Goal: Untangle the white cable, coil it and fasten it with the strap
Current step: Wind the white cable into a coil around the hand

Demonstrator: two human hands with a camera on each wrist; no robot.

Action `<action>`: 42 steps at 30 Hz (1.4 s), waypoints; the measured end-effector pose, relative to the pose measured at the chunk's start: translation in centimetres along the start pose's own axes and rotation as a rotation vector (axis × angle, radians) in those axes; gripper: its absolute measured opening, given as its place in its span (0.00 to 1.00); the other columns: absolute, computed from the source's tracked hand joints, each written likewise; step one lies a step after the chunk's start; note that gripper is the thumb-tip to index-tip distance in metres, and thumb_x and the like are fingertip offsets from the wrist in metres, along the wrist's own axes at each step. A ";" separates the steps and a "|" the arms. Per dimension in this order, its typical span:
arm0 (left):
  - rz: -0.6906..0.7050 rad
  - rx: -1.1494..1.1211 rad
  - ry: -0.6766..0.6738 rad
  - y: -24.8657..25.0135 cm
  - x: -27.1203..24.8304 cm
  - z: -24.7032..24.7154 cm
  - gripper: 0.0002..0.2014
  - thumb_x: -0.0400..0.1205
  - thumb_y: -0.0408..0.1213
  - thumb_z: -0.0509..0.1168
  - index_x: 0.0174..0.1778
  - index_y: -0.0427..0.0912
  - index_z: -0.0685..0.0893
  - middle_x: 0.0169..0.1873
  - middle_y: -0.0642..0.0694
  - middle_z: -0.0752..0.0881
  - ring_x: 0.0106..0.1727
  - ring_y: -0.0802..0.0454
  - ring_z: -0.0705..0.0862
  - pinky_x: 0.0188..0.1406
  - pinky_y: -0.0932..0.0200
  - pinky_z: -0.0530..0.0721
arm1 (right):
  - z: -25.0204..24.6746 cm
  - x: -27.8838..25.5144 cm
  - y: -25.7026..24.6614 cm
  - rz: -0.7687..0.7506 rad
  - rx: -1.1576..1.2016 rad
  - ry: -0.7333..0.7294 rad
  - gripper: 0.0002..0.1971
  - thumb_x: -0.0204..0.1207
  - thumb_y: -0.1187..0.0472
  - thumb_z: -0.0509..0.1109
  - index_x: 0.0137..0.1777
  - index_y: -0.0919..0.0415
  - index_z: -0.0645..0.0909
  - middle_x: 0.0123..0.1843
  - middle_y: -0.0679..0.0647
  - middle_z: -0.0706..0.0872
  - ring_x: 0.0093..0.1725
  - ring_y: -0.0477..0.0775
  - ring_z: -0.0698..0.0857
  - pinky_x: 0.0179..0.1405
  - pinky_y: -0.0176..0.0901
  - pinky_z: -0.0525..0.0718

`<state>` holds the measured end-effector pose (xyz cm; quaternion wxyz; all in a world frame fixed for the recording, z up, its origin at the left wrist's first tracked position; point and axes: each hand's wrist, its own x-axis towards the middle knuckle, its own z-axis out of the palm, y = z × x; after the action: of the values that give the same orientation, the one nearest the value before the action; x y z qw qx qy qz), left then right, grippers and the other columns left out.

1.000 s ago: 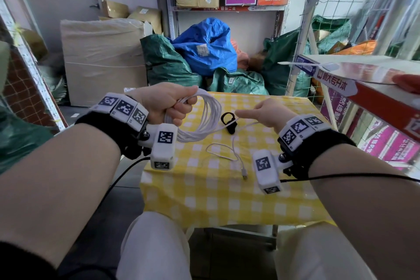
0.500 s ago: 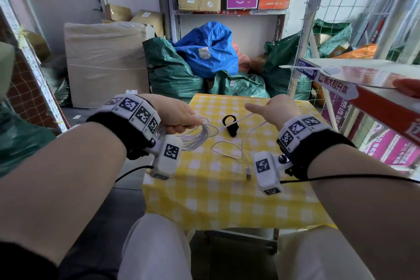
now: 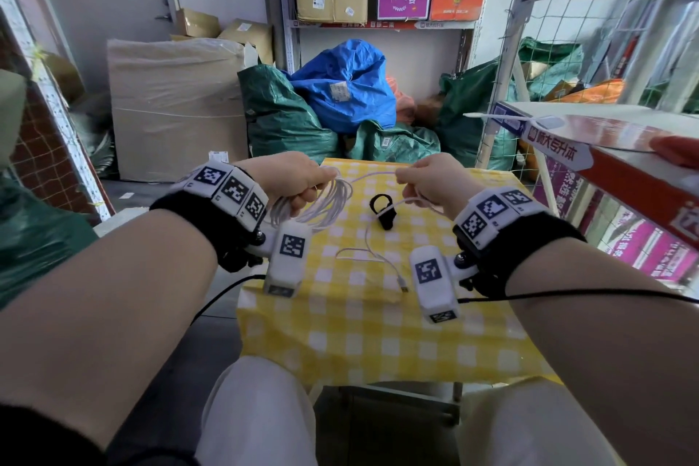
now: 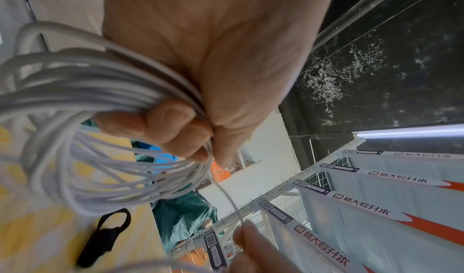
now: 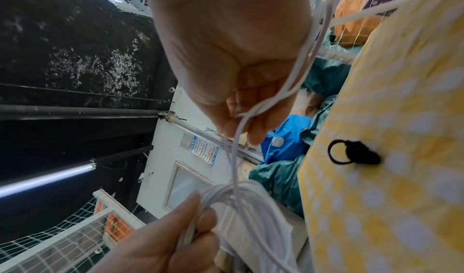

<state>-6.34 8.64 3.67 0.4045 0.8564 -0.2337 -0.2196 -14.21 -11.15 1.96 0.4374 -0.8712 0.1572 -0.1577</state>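
Observation:
My left hand (image 3: pixel 302 178) grips a bundle of several loops of the white cable (image 3: pixel 321 206) above the table's far left; in the left wrist view the coil (image 4: pixel 105 158) hangs from the left hand (image 4: pixel 200 90). My right hand (image 3: pixel 423 182) pinches the free run of cable (image 5: pixel 234 158) a short way to the right, and in the right wrist view the strand passes through the right hand (image 5: pixel 241 106). The loose tail (image 3: pixel 382 257) drops to the cloth and ends in a plug (image 3: pixel 404 288). The black strap (image 3: pixel 384 210) lies on the cloth between my hands.
The small table wears a yellow checked cloth (image 3: pixel 378 333). Green and blue sacks (image 3: pixel 340 95) pile up behind it. A wire shelf rack with red boxes (image 3: pixel 624 163) crowds the right side. A wrapped carton (image 3: pixel 174 106) stands at the back left.
Both hands have moved up and away toward the table's far edge. The right hand has closed in on the left, drawing the free strand over toward the coil; the tail on the cloth is shorter.

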 end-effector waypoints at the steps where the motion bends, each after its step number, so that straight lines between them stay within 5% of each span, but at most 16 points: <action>1: -0.010 -0.035 0.004 0.0 0.1 0.2 0.20 0.87 0.48 0.53 0.31 0.42 0.67 0.15 0.52 0.67 0.15 0.56 0.63 0.21 0.63 0.66 | 0.3 -0.3 -0.5 -0.014 0.065 -0.015 0.12 0.77 0.62 0.67 0.35 0.68 0.83 0.27 0.57 0.83 0.24 0.50 0.78 0.29 0.40 0.80; 9: 0.023 -0.493 0.032 0.4 0.4 1.4 0.23 0.84 0.56 0.53 0.35 0.40 0.73 0.19 0.49 0.70 0.17 0.55 0.68 0.20 0.66 0.72 | 2.6 -2.3 -3.4 -0.095 0.283 -0.348 0.04 0.80 0.67 0.65 0.48 0.58 0.79 0.37 0.54 0.87 0.29 0.45 0.85 0.32 0.34 0.85; 15: 0.110 -0.639 0.059 0.9 0.1 2.1 0.15 0.86 0.41 0.57 0.38 0.33 0.77 0.26 0.41 0.76 0.24 0.49 0.76 0.24 0.60 0.80 | 3.5 -2.7 -3.9 -0.165 0.269 -0.397 0.03 0.77 0.68 0.69 0.44 0.60 0.81 0.40 0.56 0.88 0.34 0.48 0.84 0.34 0.36 0.84; 19: 0.129 -0.824 0.087 1.0 0.5 1.9 0.18 0.88 0.40 0.52 0.35 0.34 0.74 0.28 0.41 0.75 0.26 0.48 0.77 0.27 0.57 0.81 | 3.8 -2.6 -3.5 -0.141 0.273 -0.449 0.05 0.80 0.64 0.67 0.43 0.62 0.81 0.38 0.57 0.86 0.35 0.51 0.84 0.44 0.43 0.85; 24: 0.176 -1.189 0.175 0.3 1.4 0.2 0.19 0.88 0.42 0.50 0.32 0.39 0.70 0.20 0.47 0.74 0.27 0.49 0.76 0.39 0.50 0.81 | 3.1 -2.6 -3.0 -0.092 0.229 -0.456 0.13 0.82 0.55 0.65 0.39 0.61 0.82 0.30 0.53 0.80 0.30 0.49 0.82 0.36 0.38 0.85; 30: 0.211 -1.413 0.133 -0.5 1.2 -1.7 0.22 0.88 0.49 0.45 0.29 0.44 0.66 0.16 0.53 0.69 0.15 0.57 0.67 0.33 0.63 0.72 | 2.5 -2.5 -2.6 -0.056 0.188 -0.548 0.13 0.84 0.59 0.62 0.42 0.62 0.83 0.28 0.51 0.73 0.24 0.46 0.68 0.23 0.33 0.71; 36: 0.221 -1.484 0.102 -0.9 0.5 -3.4 0.22 0.87 0.52 0.46 0.32 0.45 0.68 0.16 0.54 0.69 0.12 0.59 0.65 0.18 0.71 0.72 | 1.7 -2.2 -1.3 0.033 -0.039 -0.464 0.09 0.80 0.60 0.67 0.46 0.63 0.87 0.38 0.53 0.87 0.36 0.48 0.83 0.47 0.46 0.88; 42: 0.197 -1.391 0.103 -1.2 0.1 -4.0 0.21 0.87 0.53 0.47 0.32 0.47 0.68 0.16 0.54 0.68 0.12 0.59 0.64 0.18 0.70 0.72 | 0.7 -1.5 -0.5 0.041 -0.168 -0.242 0.07 0.77 0.62 0.71 0.46 0.66 0.88 0.47 0.61 0.91 0.40 0.51 0.86 0.49 0.49 0.89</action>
<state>-3.69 11.61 5.00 0.8870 0.3830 -0.0961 -0.2396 -15.19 -9.76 1.78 0.3818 -0.9141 0.1338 -0.0287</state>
